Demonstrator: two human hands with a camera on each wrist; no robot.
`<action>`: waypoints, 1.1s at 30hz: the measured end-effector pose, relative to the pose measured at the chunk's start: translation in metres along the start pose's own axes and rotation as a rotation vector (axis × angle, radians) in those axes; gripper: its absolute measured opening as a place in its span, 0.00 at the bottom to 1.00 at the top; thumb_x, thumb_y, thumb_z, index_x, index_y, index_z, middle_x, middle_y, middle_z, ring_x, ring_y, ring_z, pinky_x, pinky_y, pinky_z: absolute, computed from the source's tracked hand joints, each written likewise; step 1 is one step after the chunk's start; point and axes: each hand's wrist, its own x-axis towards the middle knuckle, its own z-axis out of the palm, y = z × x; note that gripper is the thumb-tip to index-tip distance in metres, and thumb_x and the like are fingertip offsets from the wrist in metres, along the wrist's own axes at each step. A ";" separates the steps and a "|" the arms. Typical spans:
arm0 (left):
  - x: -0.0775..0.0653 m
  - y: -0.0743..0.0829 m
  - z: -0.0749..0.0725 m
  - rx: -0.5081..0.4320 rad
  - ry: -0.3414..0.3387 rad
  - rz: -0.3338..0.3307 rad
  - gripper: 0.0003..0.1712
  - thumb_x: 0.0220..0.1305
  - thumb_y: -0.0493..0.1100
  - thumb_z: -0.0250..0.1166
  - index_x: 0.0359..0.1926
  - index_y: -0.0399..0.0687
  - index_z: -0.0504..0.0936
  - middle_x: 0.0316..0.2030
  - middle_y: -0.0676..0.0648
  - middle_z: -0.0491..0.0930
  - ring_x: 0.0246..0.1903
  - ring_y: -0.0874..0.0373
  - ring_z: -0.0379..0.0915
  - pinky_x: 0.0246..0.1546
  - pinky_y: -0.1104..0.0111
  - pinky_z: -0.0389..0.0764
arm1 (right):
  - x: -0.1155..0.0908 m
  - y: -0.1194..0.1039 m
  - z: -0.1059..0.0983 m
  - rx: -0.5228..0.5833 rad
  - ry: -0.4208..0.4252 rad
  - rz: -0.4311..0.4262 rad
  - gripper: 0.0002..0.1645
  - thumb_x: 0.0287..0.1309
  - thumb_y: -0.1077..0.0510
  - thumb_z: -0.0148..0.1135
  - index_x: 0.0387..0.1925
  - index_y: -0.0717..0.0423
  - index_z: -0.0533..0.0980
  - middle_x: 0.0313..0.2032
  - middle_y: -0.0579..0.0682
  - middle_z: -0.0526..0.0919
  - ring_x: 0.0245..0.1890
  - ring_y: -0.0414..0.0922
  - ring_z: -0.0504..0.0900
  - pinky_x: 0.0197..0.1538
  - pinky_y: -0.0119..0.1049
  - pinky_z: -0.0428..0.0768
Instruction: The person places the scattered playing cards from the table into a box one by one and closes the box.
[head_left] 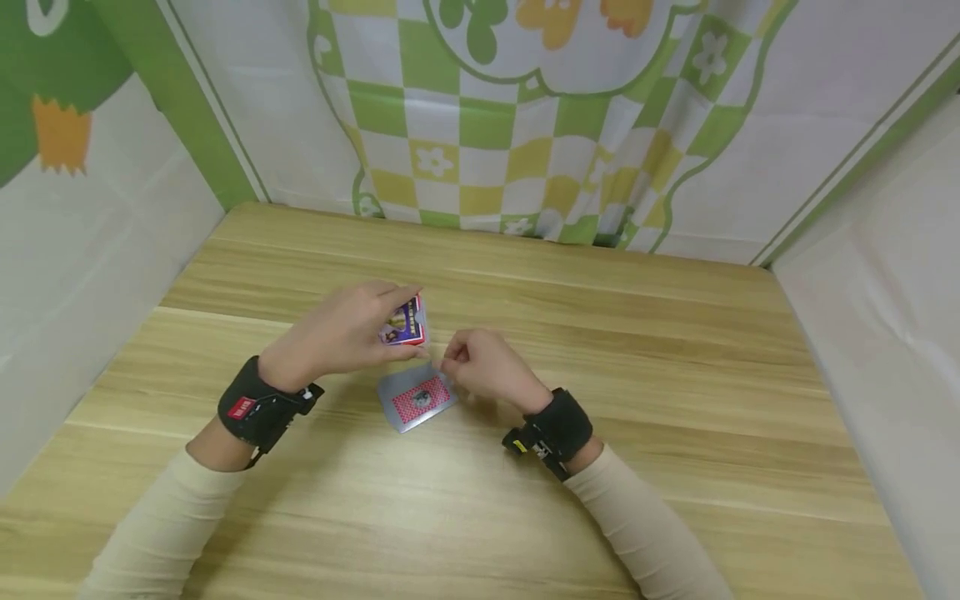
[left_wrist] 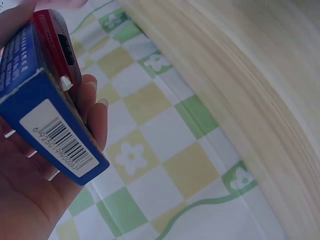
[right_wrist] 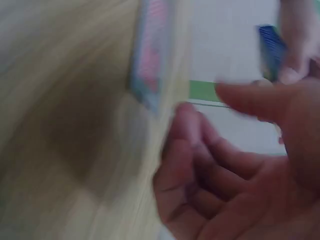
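In the head view my left hand [head_left: 348, 329] grips a small card box [head_left: 405, 322] by its sides, thumb and fingers on opposite edges. Seen in the left wrist view, the box [left_wrist: 60, 142] is blue with a white barcode label, and a red piece with rounded corners [left_wrist: 57, 45] shows beside it. My right hand [head_left: 491, 367] is close by, fingers loosely curled and thumb held apart, with nothing between them in the right wrist view. Below both hands lies a flat grey piece with a red-patterned panel [head_left: 422, 398], like a playing-card back.
The wood-grain table [head_left: 675, 400] extends around the hands. A green, yellow and white checked curtain [head_left: 487, 158] hangs along its back edge, with pale cloth walls [head_left: 885, 208] at the sides. Black camera straps [head_left: 566, 425] circle both wrists.
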 end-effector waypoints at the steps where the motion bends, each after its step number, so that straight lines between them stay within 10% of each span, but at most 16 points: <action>1: -0.001 0.000 0.000 0.001 0.001 -0.002 0.49 0.53 0.60 0.83 0.66 0.31 0.78 0.47 0.38 0.87 0.40 0.51 0.84 0.38 0.59 0.85 | -0.001 0.000 0.003 -0.090 -0.013 0.003 0.13 0.68 0.53 0.68 0.34 0.59 0.80 0.24 0.45 0.79 0.20 0.39 0.75 0.25 0.29 0.71; 7: -0.001 -0.001 -0.003 0.030 0.004 0.000 0.48 0.54 0.61 0.81 0.65 0.33 0.79 0.47 0.38 0.87 0.40 0.50 0.85 0.38 0.58 0.86 | -0.005 0.000 0.015 -0.299 -0.019 0.043 0.37 0.55 0.38 0.79 0.14 0.49 0.63 0.14 0.38 0.57 0.16 0.36 0.55 0.20 0.31 0.52; 14: -0.001 -0.002 -0.001 0.046 -0.005 -0.001 0.50 0.54 0.62 0.81 0.66 0.33 0.78 0.48 0.37 0.88 0.42 0.49 0.86 0.40 0.57 0.87 | -0.004 -0.001 0.015 -0.364 -0.073 0.104 0.35 0.53 0.40 0.81 0.10 0.48 0.66 0.12 0.38 0.56 0.14 0.37 0.56 0.18 0.32 0.52; 20: -0.001 -0.003 0.000 0.056 -0.017 -0.014 0.50 0.54 0.62 0.81 0.67 0.32 0.78 0.48 0.37 0.88 0.41 0.49 0.86 0.40 0.56 0.87 | 0.000 0.005 0.000 -0.218 -0.183 0.108 0.28 0.60 0.49 0.77 0.12 0.49 0.71 0.15 0.40 0.66 0.17 0.37 0.64 0.21 0.30 0.60; 27: -0.002 -0.004 -0.001 0.045 -0.045 -0.050 0.50 0.54 0.61 0.81 0.68 0.32 0.77 0.50 0.37 0.87 0.42 0.49 0.86 0.41 0.56 0.87 | -0.001 0.012 -0.031 0.135 -0.298 0.022 0.07 0.72 0.58 0.62 0.38 0.58 0.79 0.28 0.46 0.81 0.28 0.41 0.78 0.34 0.33 0.75; 33: -0.001 -0.004 -0.002 0.037 -0.050 -0.054 0.50 0.54 0.61 0.81 0.68 0.33 0.77 0.47 0.39 0.88 0.41 0.50 0.85 0.40 0.57 0.86 | -0.010 0.007 -0.061 0.288 -0.193 0.016 0.13 0.77 0.59 0.49 0.55 0.60 0.74 0.34 0.49 0.75 0.32 0.43 0.72 0.39 0.37 0.73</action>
